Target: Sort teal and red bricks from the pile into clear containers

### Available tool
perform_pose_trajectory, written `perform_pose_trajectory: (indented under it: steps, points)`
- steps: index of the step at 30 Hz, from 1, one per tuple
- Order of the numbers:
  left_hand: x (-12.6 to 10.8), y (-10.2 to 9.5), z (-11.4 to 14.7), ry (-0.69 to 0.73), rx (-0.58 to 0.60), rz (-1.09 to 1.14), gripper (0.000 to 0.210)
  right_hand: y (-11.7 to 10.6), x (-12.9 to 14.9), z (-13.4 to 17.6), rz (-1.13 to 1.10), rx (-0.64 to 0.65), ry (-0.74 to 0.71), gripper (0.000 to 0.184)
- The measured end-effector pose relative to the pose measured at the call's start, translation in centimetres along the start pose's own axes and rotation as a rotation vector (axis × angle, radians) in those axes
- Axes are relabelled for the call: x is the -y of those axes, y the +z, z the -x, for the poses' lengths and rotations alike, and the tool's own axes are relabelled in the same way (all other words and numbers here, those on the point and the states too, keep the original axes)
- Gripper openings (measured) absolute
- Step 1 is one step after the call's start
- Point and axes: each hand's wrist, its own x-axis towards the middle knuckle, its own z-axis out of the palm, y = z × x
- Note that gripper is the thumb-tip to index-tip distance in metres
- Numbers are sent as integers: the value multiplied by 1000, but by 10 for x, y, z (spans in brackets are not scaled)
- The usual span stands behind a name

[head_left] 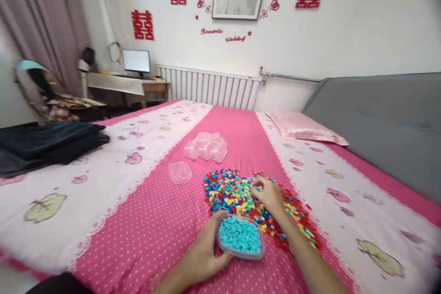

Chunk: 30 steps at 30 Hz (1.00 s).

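My left hand (206, 253) grips the left side of a clear plastic container (262, 244), thumb at the near side and fingers at the far side. Light-blue toy bricks (240, 235) fill the container. Beyond it spreads a wide pile of small mixed toy bricks (223, 192) in red, yellow, blue, green and white. Over the middle of that pile is my right hand (268, 194), its thumb and fingertips pinched together. Whatever lies between those fingertips is too small to make out.
The bed's pink dotted sheet (138, 229) lies under everything. A clear lid (180, 172) and several stacked clear containers (206, 146) are beyond the pile to the left. Dark folded clothes (51, 144) lie far left; a pink pillow (306, 128) is at the back right.
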Motion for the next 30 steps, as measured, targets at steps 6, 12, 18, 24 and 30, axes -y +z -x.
perform_pose_trajectory:
  steps: [6, 12, 18, 24, 30]
  points:
    - [-7, 4, -1, 18, -31, 55, 86, -17, 11, 41, -237, 11, -121, 16]
    - [-4, 6, -3, 36, -29, 121, 87, -39, 44, 87, -257, 132, -223, 8]
    - [0, 3, -5, 25, -27, 125, 88, -43, 67, 95, -95, 131, -162, 19]
    - [3, 3, -4, 9, -25, 94, 89, -41, 71, 99, -102, 136, -192, 22]
    - [-2, 2, -5, 19, -23, 64, 89, -45, 79, 107, -160, 170, -280, 23]
